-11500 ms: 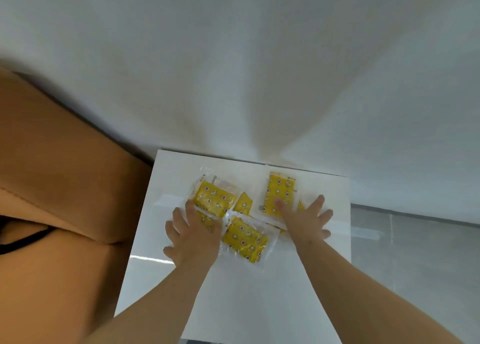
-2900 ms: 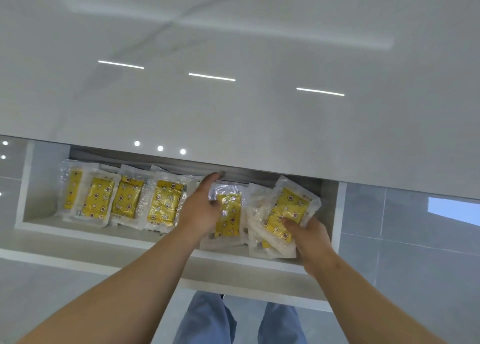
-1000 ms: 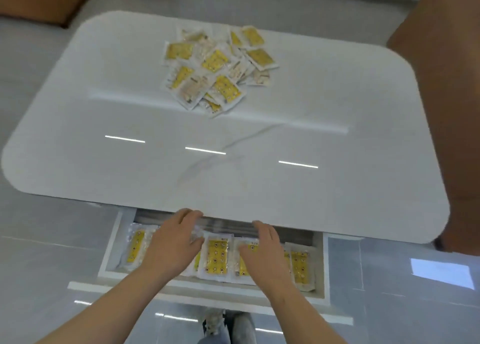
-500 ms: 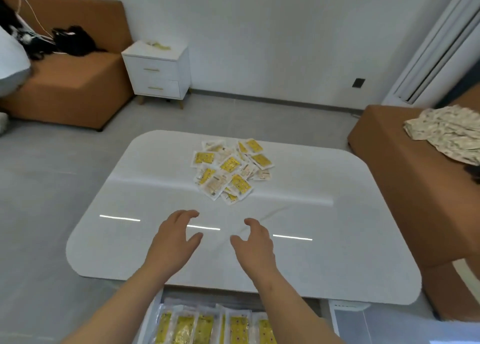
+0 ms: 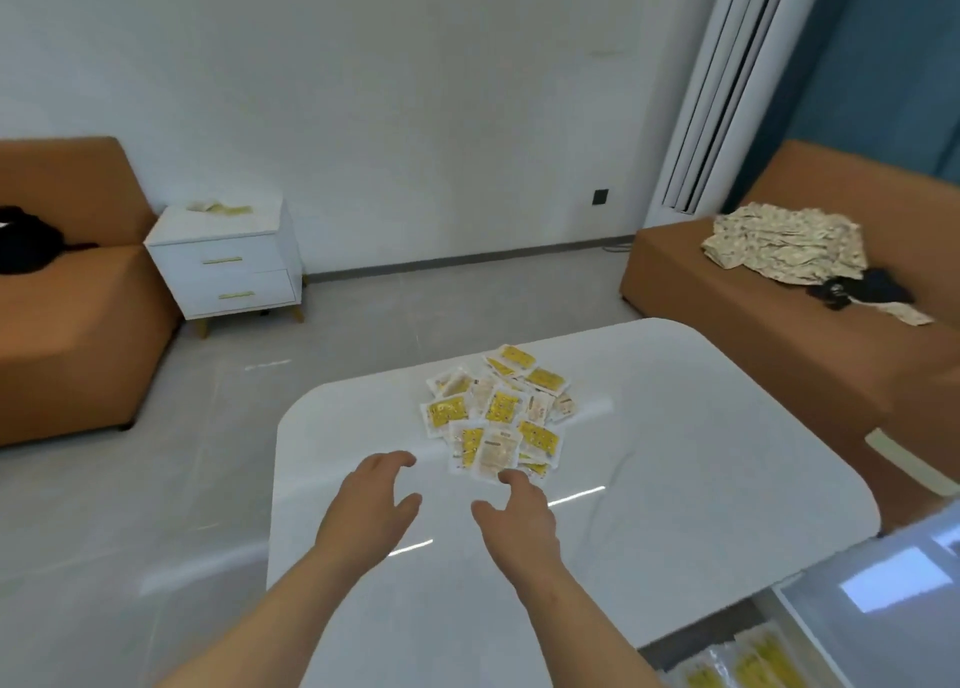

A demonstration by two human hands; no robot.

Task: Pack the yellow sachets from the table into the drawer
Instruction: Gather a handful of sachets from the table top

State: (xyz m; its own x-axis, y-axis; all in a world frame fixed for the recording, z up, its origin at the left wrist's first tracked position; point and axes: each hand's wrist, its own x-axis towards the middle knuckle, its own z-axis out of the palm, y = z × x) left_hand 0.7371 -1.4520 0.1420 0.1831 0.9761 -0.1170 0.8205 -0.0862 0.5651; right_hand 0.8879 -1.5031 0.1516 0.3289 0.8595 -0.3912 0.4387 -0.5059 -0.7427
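Observation:
A heap of several yellow sachets (image 5: pixel 498 412) in clear wrappers lies on the white table (image 5: pixel 675 453), toward its far side. My left hand (image 5: pixel 371 505) hovers over the table just left of and below the heap, fingers loosely bent, holding nothing. My right hand (image 5: pixel 514 516) reaches beside it, its fingertips close to the nearest sachet, also empty. At the bottom right the open drawer (image 5: pixel 810 630) shows, with more yellow sachets (image 5: pixel 748 666) lying in it.
An orange sofa (image 5: pixel 67 323) stands at the left and a white nightstand (image 5: pixel 223 266) beside it, with a few sachets on top. Another orange sofa (image 5: pixel 769 334) with a patterned cloth (image 5: pixel 784 243) flanks the table's right side. Grey floor surrounds the table.
My hands have left the drawer, risen over the tabletop and moved toward the heap. The view has swung up and left, so the drawer now sits at the bottom right.

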